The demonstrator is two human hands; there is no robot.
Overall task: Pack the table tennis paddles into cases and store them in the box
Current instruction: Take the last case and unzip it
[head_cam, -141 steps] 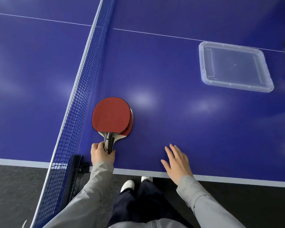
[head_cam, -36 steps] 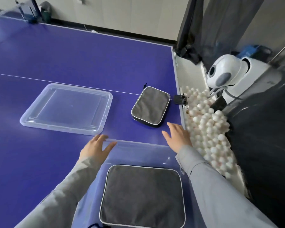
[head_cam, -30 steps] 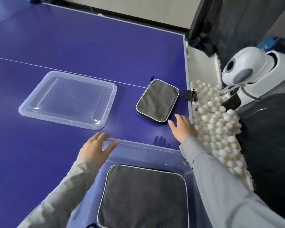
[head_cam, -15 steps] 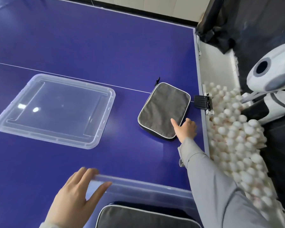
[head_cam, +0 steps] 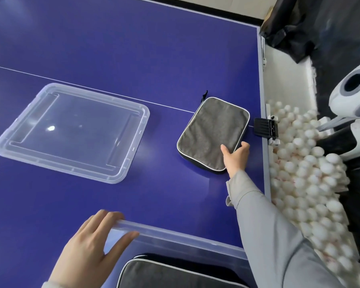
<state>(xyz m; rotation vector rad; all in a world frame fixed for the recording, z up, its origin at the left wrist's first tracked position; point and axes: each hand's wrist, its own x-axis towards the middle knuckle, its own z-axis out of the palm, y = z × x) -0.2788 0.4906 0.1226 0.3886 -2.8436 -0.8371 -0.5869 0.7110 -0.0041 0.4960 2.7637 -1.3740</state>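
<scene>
A grey paddle case (head_cam: 210, 134) with white piping lies flat on the blue table near its right edge. My right hand (head_cam: 236, 157) grips the case's near right corner, thumb on top and fingers round the edge. A clear plastic box (head_cam: 175, 239) stands at the bottom of the view, with another grey case (head_cam: 164, 275) lying inside it. My left hand (head_cam: 89, 252) rests with straight fingers on the box's far left rim. No paddle is in view.
The box's clear lid (head_cam: 71, 132) lies on the table to the left. Past the table's right edge, a trough holds several white balls (head_cam: 308, 173) beside a white ball machine (head_cam: 355, 104). A black clamp (head_cam: 265, 127) sits on the edge.
The view turned from the net and red paddles to the table's right end. My right hand reached forward from the box rim and took hold of the grey case's corner. My left hand stayed on the box.
</scene>
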